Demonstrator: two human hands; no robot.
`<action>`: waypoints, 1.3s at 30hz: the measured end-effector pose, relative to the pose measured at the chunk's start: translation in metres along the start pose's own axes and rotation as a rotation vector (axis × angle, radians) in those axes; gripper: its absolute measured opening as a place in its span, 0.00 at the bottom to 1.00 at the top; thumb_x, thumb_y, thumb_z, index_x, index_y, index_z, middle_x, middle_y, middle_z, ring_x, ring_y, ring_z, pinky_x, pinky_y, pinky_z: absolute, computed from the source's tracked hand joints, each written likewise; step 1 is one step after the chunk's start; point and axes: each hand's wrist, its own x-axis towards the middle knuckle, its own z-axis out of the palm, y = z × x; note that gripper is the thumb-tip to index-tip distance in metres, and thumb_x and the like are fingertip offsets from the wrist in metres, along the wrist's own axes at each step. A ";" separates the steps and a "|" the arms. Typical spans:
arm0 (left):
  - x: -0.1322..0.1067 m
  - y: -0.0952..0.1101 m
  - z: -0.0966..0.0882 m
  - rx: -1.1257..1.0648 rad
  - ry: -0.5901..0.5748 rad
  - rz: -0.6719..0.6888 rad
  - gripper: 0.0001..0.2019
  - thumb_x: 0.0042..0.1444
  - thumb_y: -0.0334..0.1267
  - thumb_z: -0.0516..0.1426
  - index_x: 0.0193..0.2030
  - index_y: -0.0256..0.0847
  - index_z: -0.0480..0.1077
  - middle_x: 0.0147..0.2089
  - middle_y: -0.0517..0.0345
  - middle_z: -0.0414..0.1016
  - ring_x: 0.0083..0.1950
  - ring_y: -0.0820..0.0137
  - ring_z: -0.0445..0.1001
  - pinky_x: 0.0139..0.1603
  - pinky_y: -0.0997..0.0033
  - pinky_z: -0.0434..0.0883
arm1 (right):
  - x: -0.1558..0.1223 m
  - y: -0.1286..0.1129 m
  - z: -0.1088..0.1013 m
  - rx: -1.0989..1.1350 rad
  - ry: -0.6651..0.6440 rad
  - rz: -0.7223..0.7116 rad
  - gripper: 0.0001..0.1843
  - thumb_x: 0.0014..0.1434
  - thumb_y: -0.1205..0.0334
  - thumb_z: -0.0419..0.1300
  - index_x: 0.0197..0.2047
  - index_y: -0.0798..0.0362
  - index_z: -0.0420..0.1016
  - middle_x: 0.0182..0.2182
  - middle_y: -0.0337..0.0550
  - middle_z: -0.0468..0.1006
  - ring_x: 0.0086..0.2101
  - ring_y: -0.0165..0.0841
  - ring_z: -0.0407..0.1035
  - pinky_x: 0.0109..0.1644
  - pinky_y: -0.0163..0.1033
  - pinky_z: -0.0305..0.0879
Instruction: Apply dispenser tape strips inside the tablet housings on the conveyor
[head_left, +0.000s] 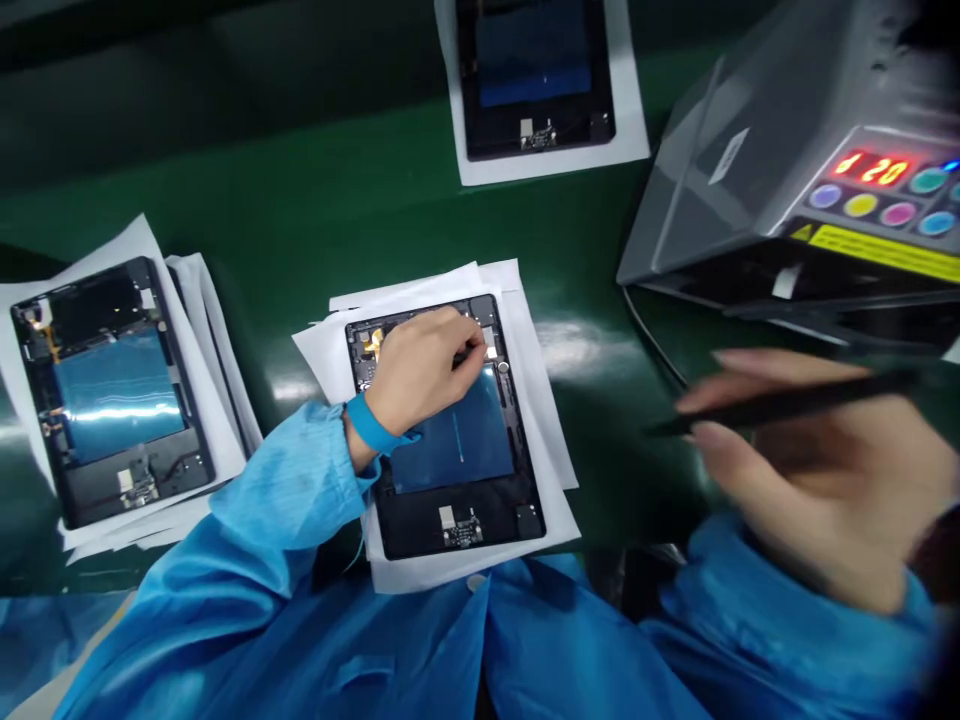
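In the middle of the head view lies an opened tablet (457,440) with a blue battery, its circuit parts bared, on white sheets (551,420). My left hand (424,365), with a blue wrist strap (367,422), is closed over the tablet's upper part. Its thumb and fingers curl together, and whatever they may pinch is hidden. To the right, off the tablet, my right hand (825,470) grips a slim black pointed tool (795,400) between thumb and fingers, its tip towards the left. Motion blurs this hand and tool, so the tool's exact kind is unclear.
Another opened tablet (112,390) lies on a paper stack at the left. A third tablet (536,80) rests on white paper at the top. A grey machine (720,190) with a red lit display stands right, its dark cable (652,340) running over the green table (300,220).
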 end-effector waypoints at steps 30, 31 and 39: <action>-0.002 -0.001 0.001 -0.017 -0.018 0.051 0.10 0.65 0.35 0.52 0.35 0.39 0.73 0.33 0.56 0.74 0.36 0.68 0.73 0.38 0.67 0.69 | 0.083 -0.002 0.083 0.159 -0.231 0.153 0.04 0.54 0.63 0.66 0.34 0.52 0.79 0.32 0.39 0.81 0.28 0.29 0.74 0.26 0.30 0.70; -0.002 -0.001 0.001 -0.016 -0.016 0.055 0.10 0.65 0.35 0.52 0.35 0.39 0.73 0.33 0.56 0.74 0.35 0.68 0.72 0.38 0.67 0.69 | 0.086 -0.001 0.083 0.183 -0.255 0.167 0.03 0.53 0.63 0.67 0.32 0.53 0.79 0.32 0.39 0.81 0.26 0.28 0.73 0.23 0.28 0.67; -0.002 -0.002 0.002 -0.021 -0.021 0.054 0.11 0.66 0.35 0.51 0.34 0.39 0.72 0.33 0.56 0.74 0.36 0.68 0.72 0.38 0.67 0.69 | 0.103 0.004 0.086 0.292 -0.370 0.282 0.06 0.51 0.61 0.67 0.29 0.55 0.80 0.28 0.41 0.80 0.22 0.26 0.70 0.17 0.27 0.58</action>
